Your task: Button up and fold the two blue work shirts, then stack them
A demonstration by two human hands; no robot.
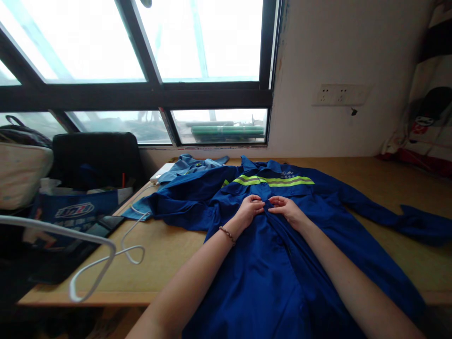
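A blue work coverall [254, 263] with a yellow and silver reflective stripe across its chest lies front up on the wooden table, its lower part hanging toward me. My left hand [250, 208] pinches one edge of the front opening just below the chest. Close beside it, my right hand [285, 210] pinches the other edge of the same opening. Whatever lies between the fingertips, such as a button, is too small to make out. One sleeve stretches to the right and the other is bent to the left.
A light blue garment [192, 165] lies behind the left sleeve. A white cable [106, 263] loops over the left side of the table [169, 263]. Bags, one of them a blue printed bag [77, 214], stand by a black chair [97, 157]. A window and a wall socket [342, 94] are behind.
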